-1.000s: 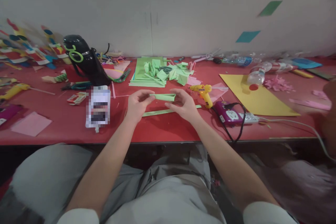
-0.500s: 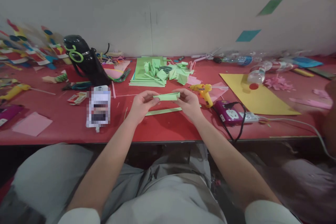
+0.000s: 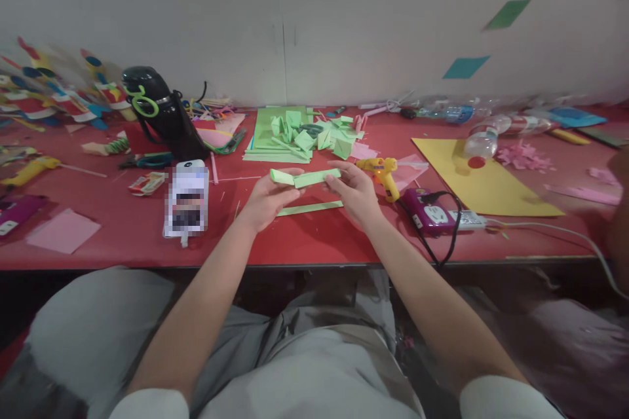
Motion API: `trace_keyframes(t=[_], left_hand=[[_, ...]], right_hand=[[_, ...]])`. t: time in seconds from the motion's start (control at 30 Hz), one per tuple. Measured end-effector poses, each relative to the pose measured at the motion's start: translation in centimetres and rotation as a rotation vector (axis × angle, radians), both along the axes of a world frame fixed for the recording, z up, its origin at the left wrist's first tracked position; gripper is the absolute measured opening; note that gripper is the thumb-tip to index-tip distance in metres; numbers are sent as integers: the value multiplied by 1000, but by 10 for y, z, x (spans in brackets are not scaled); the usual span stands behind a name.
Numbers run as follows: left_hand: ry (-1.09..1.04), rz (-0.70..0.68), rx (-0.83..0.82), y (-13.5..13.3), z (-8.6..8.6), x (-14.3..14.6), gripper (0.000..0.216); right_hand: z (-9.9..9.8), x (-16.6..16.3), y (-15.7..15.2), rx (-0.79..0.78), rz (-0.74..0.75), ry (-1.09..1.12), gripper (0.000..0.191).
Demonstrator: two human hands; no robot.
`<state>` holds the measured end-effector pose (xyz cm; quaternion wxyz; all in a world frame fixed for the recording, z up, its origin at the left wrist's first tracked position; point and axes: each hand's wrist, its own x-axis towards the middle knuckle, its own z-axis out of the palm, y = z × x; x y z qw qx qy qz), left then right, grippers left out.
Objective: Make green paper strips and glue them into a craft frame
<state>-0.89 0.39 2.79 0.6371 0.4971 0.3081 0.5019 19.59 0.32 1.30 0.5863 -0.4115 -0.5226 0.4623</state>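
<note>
My left hand point(image 3: 268, 200) and my right hand point(image 3: 354, 191) hold a folded light green paper strip point(image 3: 305, 177) between them, a little above the red table point(image 3: 304, 239). The left fingers pinch its left end, which is bent into a short flap. My right fingertips grip its right end. Another flat green strip point(image 3: 309, 209) lies on the table just below the hands.
A stack of green sheets with folded green pieces point(image 3: 299, 132) lies behind the hands. A yellow glue gun point(image 3: 382, 173), a purple power strip point(image 3: 432, 215) with a black cable, a yellow sheet point(image 3: 484, 178) and a plastic bottle point(image 3: 481, 139) are at right. A white box point(image 3: 186, 200), scissors point(image 3: 147, 160) and a black bottle point(image 3: 160, 108) stand at left.
The strip has tilted and shifted slightly left, and its left end is now bent over into a short flap. Both hands stayed in about the same place.
</note>
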Motion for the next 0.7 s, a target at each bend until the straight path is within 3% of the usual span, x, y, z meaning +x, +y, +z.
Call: trace_keyframes(t=[0.1, 0.47, 0.7], left_hand=[[10, 111, -1, 3, -3, 2, 39], [151, 271, 175, 1, -5, 4, 36], [173, 297, 103, 1, -7, 5, 39]], right_hand=[[3, -1, -3, 28, 3, -80, 48], [7, -7, -7, 13, 81, -71, 46], [3, -9, -5, 3, 97, -97, 44]])
